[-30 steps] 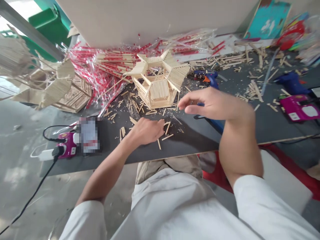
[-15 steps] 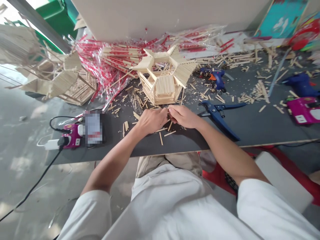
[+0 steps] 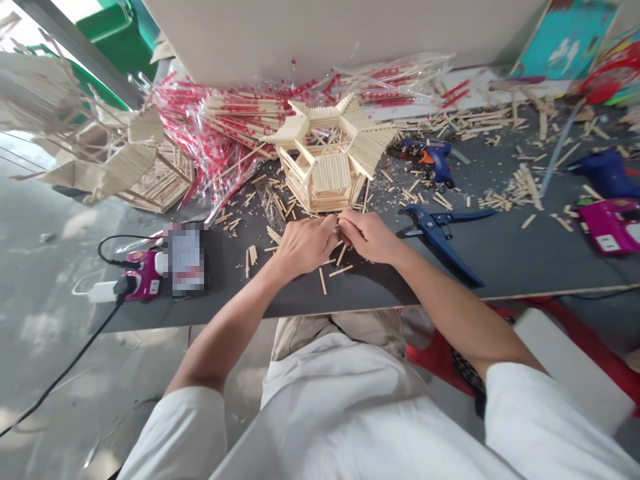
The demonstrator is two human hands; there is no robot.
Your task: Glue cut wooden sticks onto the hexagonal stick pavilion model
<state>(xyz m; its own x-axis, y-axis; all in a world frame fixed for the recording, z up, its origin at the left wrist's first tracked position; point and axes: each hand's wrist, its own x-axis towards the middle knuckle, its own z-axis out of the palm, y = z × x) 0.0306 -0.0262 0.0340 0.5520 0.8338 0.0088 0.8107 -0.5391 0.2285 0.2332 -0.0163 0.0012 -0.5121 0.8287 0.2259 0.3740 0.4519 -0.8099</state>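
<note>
My left hand point(image 3: 310, 244) and my right hand point(image 3: 367, 235) meet over the dark table point(image 3: 233, 300), fingertips closed together. Whatever they pinch is too small and too covered to name. Just beyond them stands a model built of thin wooden sticks point(image 3: 330, 175), with flared panels round its open top. Short cut sticks point(image 3: 341, 271) lie on the table just below my fingers. To the right of my right hand rests a blue cutter point(image 3: 443, 240), its jaws spread.
Red-and-clear packets of sticks point(image 3: 215, 120) pile up at the back. Two blue glue guns point(image 3: 440, 163) lie rightward. A phone point(image 3: 187, 260) and a purple power strip point(image 3: 145, 273) sit at left. Another stick model point(image 3: 125, 160) stands at far left; scraps point(image 3: 520, 190) litter the table.
Both hands stay together in nearly the same spot, with only a slight shift of the fingers. The whole view has moved a little. Nothing on the table has visibly changed place.
</note>
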